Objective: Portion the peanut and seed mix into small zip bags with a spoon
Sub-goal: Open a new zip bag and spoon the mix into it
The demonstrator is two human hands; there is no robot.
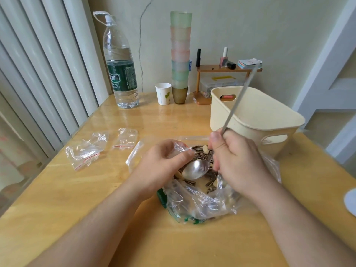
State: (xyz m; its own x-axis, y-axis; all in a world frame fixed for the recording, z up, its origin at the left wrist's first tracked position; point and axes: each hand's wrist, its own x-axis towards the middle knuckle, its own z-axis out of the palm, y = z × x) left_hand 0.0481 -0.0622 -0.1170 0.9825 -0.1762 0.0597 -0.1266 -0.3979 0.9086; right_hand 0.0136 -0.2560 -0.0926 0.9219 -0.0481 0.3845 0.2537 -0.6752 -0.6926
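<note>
We hold the long thin silver metal spoon (196, 169) in our right hand (234, 160), fingers curled tight round the lower handle with the thumb pressed on its near side, so the rest of the handle rises up and away past our knuckles. That low grip keeps the bowl steady; it hangs just below our fingertips, back upward, over the mix of striped sunflower seeds and pale peanuts (202, 151).

Our left hand (162, 162) pinches the rim of the large crumpled clear plastic bag (200, 203) between thumb and forefinger, the other fingers curled beside them. We judge this is to keep the mouth open, since the soft film would otherwise fold over the mix, which lies between our two hands.

Two small clear zip bags with red seal lines (86, 151) lie flat, well apart to the left of our left fingers, seemingly empty and awaiting filling.
</note>
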